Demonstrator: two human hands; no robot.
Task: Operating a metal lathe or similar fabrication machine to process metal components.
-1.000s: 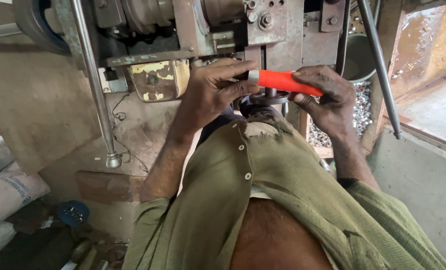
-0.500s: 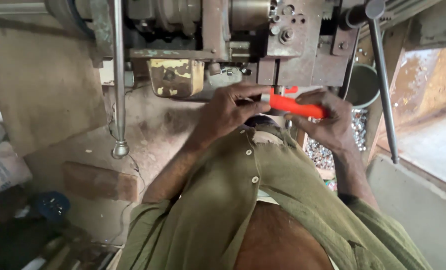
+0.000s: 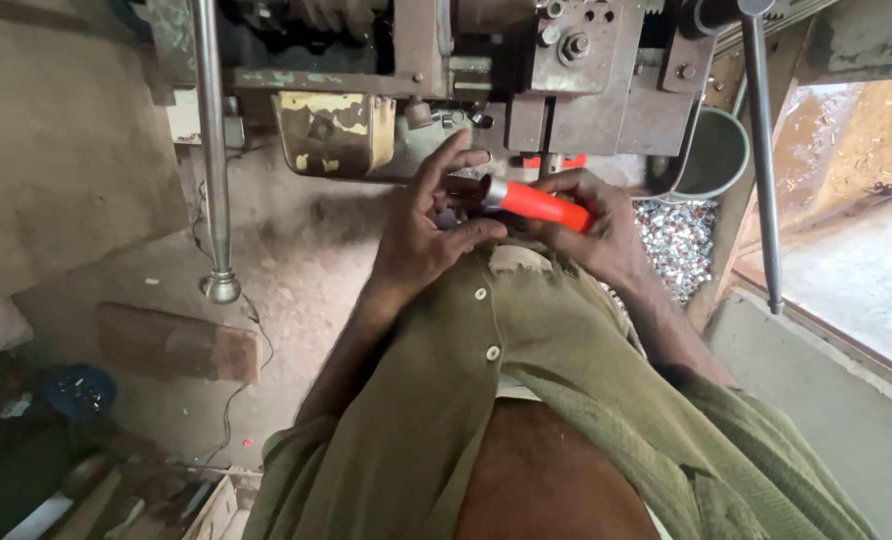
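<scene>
Right hand (image 3: 591, 235): fingers wrapped around orange tube (image 3: 538, 205).
Left hand (image 3: 431, 225): fingertips pinch its metal end, other fingers spread.
Handling: likely light, rigid, smooth; grip mid-body.
Setting: worn machine (image 3: 566, 70).

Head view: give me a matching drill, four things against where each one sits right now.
Things:
1. orange tube
2. metal scraps
3. brick
4. lever knob

Places:
A. on the floor at the left
B. between both hands
C. piled under the machine, right of the hands
D. at the lower end of the left rod

Pairs: 1-B, 2-C, 3-A, 4-D
</scene>
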